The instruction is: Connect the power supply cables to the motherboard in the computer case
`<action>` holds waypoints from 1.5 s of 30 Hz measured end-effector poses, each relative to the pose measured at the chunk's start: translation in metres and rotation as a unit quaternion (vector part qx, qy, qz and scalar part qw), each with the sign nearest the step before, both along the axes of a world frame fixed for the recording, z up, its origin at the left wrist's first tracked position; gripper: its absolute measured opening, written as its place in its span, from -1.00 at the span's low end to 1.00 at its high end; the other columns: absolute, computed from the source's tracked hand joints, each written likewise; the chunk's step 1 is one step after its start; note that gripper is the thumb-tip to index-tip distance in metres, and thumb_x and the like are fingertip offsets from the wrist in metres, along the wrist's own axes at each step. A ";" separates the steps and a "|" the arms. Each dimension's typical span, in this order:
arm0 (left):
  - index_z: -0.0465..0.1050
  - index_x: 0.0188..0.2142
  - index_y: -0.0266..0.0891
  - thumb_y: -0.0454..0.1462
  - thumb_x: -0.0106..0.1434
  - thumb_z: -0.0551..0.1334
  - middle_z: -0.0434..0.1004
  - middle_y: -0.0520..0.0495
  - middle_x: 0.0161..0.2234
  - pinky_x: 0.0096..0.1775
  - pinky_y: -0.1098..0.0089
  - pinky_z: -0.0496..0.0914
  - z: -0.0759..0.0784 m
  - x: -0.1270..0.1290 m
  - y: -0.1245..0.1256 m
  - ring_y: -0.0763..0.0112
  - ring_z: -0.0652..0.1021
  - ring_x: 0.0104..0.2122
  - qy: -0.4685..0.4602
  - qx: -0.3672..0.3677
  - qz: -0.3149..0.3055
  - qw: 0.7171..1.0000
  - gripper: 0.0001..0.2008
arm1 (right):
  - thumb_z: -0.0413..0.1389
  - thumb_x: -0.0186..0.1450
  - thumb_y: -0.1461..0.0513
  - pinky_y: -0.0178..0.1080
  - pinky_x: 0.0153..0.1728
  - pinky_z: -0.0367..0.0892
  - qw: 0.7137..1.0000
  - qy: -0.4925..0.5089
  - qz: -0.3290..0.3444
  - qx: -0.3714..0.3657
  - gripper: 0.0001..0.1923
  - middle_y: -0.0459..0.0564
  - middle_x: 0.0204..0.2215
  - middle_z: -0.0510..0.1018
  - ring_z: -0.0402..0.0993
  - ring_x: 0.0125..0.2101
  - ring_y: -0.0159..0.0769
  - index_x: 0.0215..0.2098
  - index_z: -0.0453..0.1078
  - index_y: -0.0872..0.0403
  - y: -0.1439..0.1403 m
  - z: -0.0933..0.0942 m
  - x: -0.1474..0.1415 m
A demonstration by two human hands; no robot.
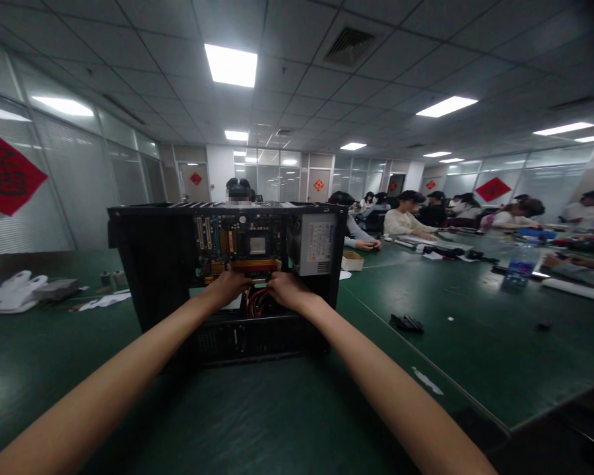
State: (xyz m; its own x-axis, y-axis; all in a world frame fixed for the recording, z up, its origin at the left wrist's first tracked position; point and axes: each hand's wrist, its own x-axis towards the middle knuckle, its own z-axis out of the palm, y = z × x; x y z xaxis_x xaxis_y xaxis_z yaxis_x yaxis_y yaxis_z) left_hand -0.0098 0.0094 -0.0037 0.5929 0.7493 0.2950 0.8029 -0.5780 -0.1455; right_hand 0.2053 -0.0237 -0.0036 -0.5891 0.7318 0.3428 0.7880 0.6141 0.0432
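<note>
An open black computer case (pixel 153 264) stands upright on the green table (pixel 257 415), its motherboard (pixel 237 241) facing me and a grey power supply (pixel 318 247) at its upper right. Both my arms reach into it. My left hand (pixel 228 287) and my right hand (pixel 287 289) sit side by side just under the orange memory slots (pixel 254 265), above a bundle of red cables (pixel 257 302). The fingers of both curl toward the board; whether they pinch anything is hidden.
White plastic pieces and a grey box (pixel 57 288) lie at the far left. A small black part (pixel 406 322) rests to the right of the case, a white box (pixel 352 261) behind it. Several other people sit along the right-hand tables. A water bottle (pixel 522 262) stands there.
</note>
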 end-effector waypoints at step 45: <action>0.60 -0.11 -0.18 -0.33 0.25 0.19 0.64 -0.15 -0.17 -0.08 0.33 0.39 -0.013 -0.007 0.007 0.18 0.59 -0.13 -0.127 -0.013 -0.016 0.992 -0.73 | -0.03 0.33 0.34 -0.22 -0.13 0.36 0.998 -0.022 -0.023 0.047 -0.78 0.20 -0.10 0.49 0.48 -0.11 -0.12 -0.12 0.40 0.20 0.014 -0.002 -0.022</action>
State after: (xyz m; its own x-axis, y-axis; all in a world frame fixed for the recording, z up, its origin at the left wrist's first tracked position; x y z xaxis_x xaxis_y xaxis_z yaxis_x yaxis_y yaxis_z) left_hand -0.0166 0.0163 -0.0169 0.5255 0.7404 0.4190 0.7931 -0.6046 0.0738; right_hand 0.1835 -0.0096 -0.0053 -0.5715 0.7245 0.3853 0.8114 0.5692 0.1332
